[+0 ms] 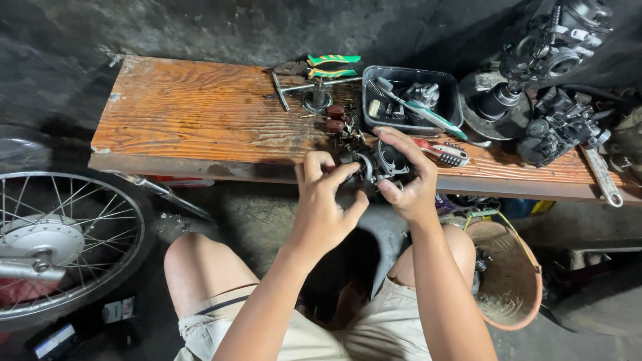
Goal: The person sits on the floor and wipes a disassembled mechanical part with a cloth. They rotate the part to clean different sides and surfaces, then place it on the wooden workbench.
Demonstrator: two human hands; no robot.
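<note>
Head view. The left hand [323,204] and the right hand [409,175] meet at the near edge of the wooden bench [194,113], both closed on one dark metal engine part [378,164] with round openings. The left hand's fingers [334,175] are curled and pinch the part's left side; the right hand wraps it from the 3 o'clock side, thumb over the top. The part is held just above the bench edge, near picture centre.

From the part, at 12 o'clock stands a black plastic tray [409,100] of small parts with a teal-handled tool [428,112] across it. At 11 o'clock lie a T-handle wrench [294,88] and green-handled pliers [329,65]. At 3 o'clock, just beside the right hand, lies a red-and-grey utility knife [443,153]. At 2 o'clock sit carburettor assemblies [558,93]. At 8 o'clock, well apart, is a spoked wheel [63,244]. At 5 o'clock stands an orange bucket [511,277].
</note>
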